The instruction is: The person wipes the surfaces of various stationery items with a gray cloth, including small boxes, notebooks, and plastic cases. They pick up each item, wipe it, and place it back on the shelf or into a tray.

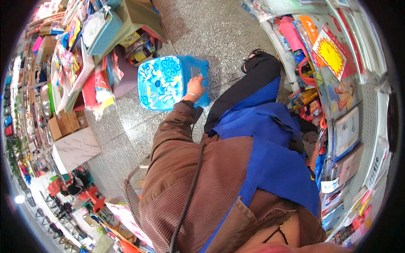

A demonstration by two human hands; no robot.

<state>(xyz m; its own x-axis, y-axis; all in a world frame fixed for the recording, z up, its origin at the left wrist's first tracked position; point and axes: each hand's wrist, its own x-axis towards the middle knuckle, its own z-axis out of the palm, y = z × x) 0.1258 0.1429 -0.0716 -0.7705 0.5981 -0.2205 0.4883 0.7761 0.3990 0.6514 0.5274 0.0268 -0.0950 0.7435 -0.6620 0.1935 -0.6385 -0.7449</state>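
A blue plastic stool with a patterned seat of white and yellow shapes is on the speckled floor, its legs showing on the right side. My left hand, with a bracelet at the wrist, is bent over that side of the stool and grips it near a leg. Part of what looks like my right hand shows beside the shelf at the right, mostly hidden behind my blue apron; its fingers cannot be made out.
Shelves with packaged toys and picture frames run close along my right. On the left, a display table holds bagged goods and a blue basket. Cardboard boxes sit by a marble-patterned board. My leg in black trousers extends ahead.
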